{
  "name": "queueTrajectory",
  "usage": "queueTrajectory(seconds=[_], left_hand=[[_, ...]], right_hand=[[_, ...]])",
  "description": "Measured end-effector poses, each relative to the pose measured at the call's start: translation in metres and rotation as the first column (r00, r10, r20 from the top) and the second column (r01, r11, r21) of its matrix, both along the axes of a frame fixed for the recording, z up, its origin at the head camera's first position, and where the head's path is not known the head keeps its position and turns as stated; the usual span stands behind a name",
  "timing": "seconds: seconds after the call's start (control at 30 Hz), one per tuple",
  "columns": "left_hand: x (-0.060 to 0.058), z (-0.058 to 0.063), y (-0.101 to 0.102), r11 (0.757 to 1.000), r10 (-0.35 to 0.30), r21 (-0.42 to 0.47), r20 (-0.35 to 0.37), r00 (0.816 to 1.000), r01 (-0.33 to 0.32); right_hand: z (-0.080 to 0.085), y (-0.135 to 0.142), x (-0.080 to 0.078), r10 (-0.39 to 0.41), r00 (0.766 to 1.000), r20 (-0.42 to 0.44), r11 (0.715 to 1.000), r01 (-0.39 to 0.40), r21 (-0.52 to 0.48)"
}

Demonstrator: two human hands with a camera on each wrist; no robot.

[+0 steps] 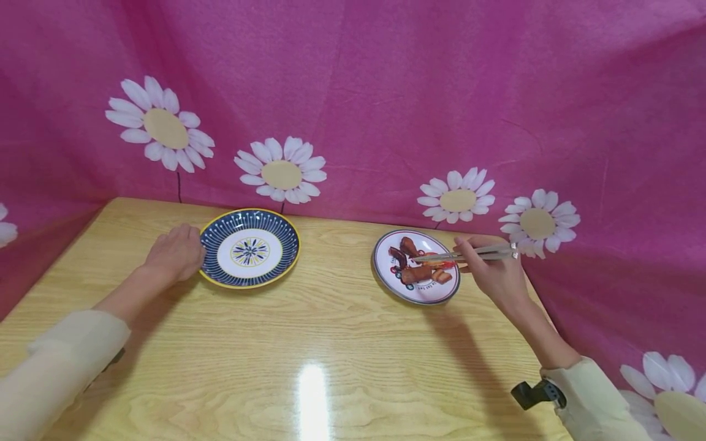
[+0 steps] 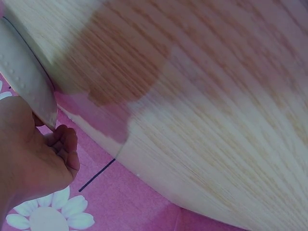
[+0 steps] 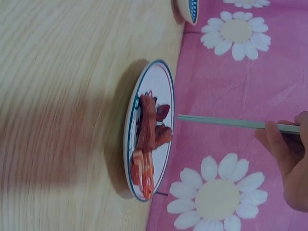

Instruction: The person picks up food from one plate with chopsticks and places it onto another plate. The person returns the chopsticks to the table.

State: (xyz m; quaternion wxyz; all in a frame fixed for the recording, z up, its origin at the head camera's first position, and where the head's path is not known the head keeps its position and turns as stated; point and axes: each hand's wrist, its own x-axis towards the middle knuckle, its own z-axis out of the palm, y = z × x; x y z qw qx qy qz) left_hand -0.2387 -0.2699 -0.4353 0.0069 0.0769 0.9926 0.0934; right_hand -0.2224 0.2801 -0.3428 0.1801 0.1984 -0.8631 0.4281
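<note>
My left hand grips the left rim of a large dark-blue patterned plate with a yellow edge, which has nothing on it. In the left wrist view the curled fingers sit at the plate's edge. My right hand holds a pair of pale chopsticks over a smaller white plate at the right. Several brown meat-like pieces and a reddish shrimp-like piece lie on it. In the right wrist view the chopstick tips are close together, apart from the food, with nothing between them.
Both plates stand towards the back of a light wooden table. Behind and beside it hangs a pink cloth with white daisies. A black wrist device sits at the right sleeve.
</note>
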Motion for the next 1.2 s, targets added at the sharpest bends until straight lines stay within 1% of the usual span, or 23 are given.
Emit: queueTrajectory(seconds=[0.1,0.23,0.4,0.5,0.6,0.83,0.93,1.03,1.1,1.2], left_hand=[[0.0,0.0,0.0,1.0,-0.002,0.004,-0.002,1.0,0.002],[0.0,0.0,0.0,1.0,-0.002,0.004,-0.004,1.0,0.002],[-0.001,-0.001,-0.001,1.0,-0.002,-0.004,-0.002,1.0,0.002],[-0.001,-0.001,-0.001,1.0,-0.002,0.001,-0.004,1.0,0.002],[0.0,-0.001,-0.001,1.0,-0.002,0.005,-0.006,1.0,0.002],[0.0,-0.001,-0.001,1.0,-0.005,0.005,-0.013,1.0,0.005],[0.0,-0.001,-0.001,1.0,-0.005,0.006,-0.011,1.0,0.005],[0.0,-0.002,-0.001,1.0,-0.003,0.008,-0.01,1.0,0.003],[-0.001,-0.001,-0.001,1.0,-0.003,0.009,-0.012,1.0,0.003],[-0.001,-0.002,-0.001,1.0,-0.005,0.009,-0.018,1.0,0.005]], right_hand=[[-0.002,-0.006,0.004,0.026,0.997,-0.07,0.999,-0.022,0.045],[-0.005,-0.014,0.01,0.078,0.987,-0.139,0.991,-0.061,0.117],[-0.011,-0.027,0.016,0.154,0.982,-0.106,0.983,-0.142,0.114],[-0.018,-0.033,0.018,0.209,0.973,-0.094,0.975,-0.2,0.102],[-0.023,-0.038,0.02,0.249,0.964,-0.096,0.965,-0.239,0.104],[-0.033,-0.045,0.024,0.297,0.954,-0.05,0.955,-0.295,0.042],[-0.036,-0.048,0.024,0.29,0.953,-0.081,0.956,-0.285,0.072],[-0.038,-0.051,0.023,0.298,0.947,-0.125,0.953,-0.285,0.106],[-0.04,-0.053,0.022,0.309,0.941,-0.142,0.949,-0.294,0.118],[-0.041,-0.056,0.022,0.341,0.93,-0.138,0.939,-0.328,0.108]])
